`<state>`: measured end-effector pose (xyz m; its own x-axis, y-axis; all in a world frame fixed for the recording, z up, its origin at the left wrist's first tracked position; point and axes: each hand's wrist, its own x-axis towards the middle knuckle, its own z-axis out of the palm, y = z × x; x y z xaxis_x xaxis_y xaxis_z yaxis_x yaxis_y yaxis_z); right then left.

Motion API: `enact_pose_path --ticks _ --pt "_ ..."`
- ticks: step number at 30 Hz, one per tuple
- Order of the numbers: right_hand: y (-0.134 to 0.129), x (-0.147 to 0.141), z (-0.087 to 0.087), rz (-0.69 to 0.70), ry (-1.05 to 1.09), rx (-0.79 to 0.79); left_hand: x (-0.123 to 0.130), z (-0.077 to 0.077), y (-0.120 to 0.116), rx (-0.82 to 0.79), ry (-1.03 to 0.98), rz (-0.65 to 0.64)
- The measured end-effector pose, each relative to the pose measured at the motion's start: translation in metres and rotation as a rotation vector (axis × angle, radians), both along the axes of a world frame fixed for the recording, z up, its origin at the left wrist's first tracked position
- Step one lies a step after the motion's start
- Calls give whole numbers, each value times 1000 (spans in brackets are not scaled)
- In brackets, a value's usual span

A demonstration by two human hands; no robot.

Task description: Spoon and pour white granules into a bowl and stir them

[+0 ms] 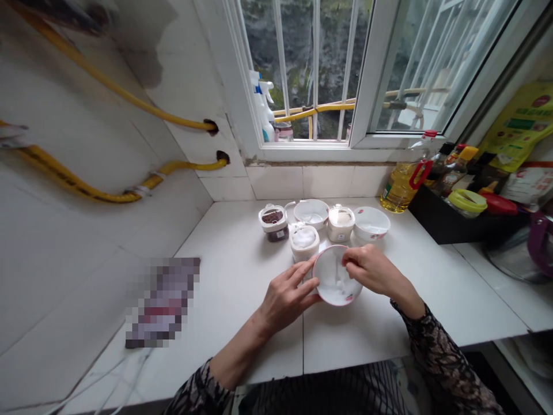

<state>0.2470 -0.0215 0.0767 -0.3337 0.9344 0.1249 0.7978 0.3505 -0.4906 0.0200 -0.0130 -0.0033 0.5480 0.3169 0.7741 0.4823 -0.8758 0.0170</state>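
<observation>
My left hand [288, 293] grips the left rim of a white bowl [330, 291] with a pink edge, which is tilted toward me. Over the bowl's right side, my right hand [375, 270] is closed in a pinch on a small pale spoon [338, 274], its tip down inside the bowl. What the bowl contains is hard to make out. Just behind it stands an open jar of white powder [305, 237]. Farther back are a jar of dark contents [275, 222], a jar of pale contents [341, 223], and two more white bowls [311, 213] [372, 223].
An oil bottle [400, 181] stands at the back right beside a black box [449, 222] of bottles and lids. A pot [518, 251] is at the far right. On the left lies a blurred flat object [166, 302] with cables. A barred window is behind the counter [224, 288].
</observation>
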Motion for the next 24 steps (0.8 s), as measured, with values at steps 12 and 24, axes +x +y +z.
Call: enact_pose_path --ticks 12,24 --pt "0 -14 -13 -93 472 -183 2 -1 0 -6 -12 14" --pt "23 14 -17 -249 961 -349 1 -6 3 -80 -42 16"
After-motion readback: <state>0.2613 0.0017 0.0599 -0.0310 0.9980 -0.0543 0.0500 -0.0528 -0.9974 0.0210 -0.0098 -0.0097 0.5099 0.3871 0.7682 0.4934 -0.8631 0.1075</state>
